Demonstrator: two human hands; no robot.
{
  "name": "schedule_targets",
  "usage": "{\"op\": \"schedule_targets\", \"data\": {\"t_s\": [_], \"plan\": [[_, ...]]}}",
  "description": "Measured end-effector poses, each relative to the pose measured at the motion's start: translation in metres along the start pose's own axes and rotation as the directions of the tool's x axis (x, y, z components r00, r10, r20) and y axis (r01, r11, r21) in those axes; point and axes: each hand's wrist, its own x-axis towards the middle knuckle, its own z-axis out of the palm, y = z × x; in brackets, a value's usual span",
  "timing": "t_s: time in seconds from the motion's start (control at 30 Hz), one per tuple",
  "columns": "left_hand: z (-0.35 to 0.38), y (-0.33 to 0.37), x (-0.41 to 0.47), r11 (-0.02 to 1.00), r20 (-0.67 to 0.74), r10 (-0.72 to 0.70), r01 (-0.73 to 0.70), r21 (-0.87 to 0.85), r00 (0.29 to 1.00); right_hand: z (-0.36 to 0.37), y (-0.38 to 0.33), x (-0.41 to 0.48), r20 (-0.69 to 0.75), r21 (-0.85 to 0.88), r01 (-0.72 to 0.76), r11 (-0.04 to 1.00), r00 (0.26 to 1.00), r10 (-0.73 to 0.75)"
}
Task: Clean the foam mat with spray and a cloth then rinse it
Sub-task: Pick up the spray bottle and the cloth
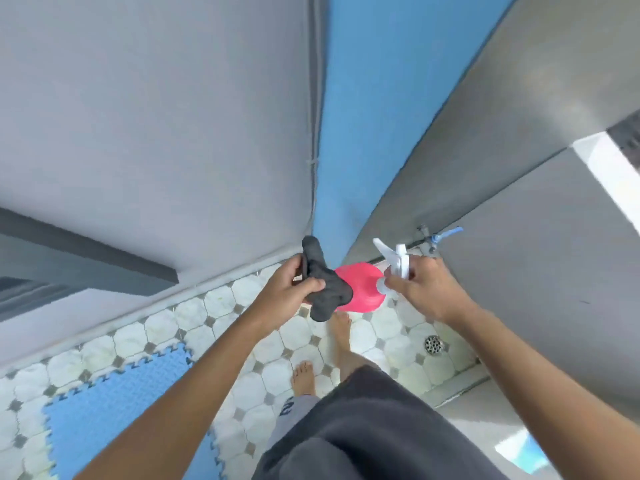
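A blue foam mat (107, 407) with jigsaw edges lies flat on the tiled floor at the lower left. My left hand (287, 284) grips a crumpled dark grey cloth (323, 287) at waist height, well above the floor. My right hand (427, 289) is closed around the white trigger head (394, 259) of a pink spray bottle (362, 287), which hangs tilted between my two hands. The cloth overlaps the bottle's left side.
A tap with a blue handle (438, 237) juts from the grey wall on the right. A round floor drain (434, 344) sits below it. My bare feet (341, 332) stand on the octagon tiles. A blue panel (374, 116) rises in the corner ahead.
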Motion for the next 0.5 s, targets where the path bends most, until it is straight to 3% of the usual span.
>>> {"op": "schedule_targets", "data": {"t_s": [0.2, 0.37, 0.5], "plan": [[0.15, 0.117, 0.033, 0.958, 0.371, 0.147, -0.225, 0.177, 0.917, -0.149, 0.066, -0.093, -0.33, 0.116, -0.049, 0.992, 0.94, 0.085], [0.309, 0.19, 0.095, 0.833, 0.517, 0.264, -0.463, 0.303, 0.814, -0.248, 0.15, -0.146, -0.572, 0.144, -0.134, 0.98, 0.797, 0.193], [0.431, 0.216, 0.146, 0.74, 0.586, 0.271, -0.554, 0.38, 0.764, -0.316, 0.217, -0.167, -0.685, 0.197, -0.245, 0.949, 0.659, 0.312]]}}
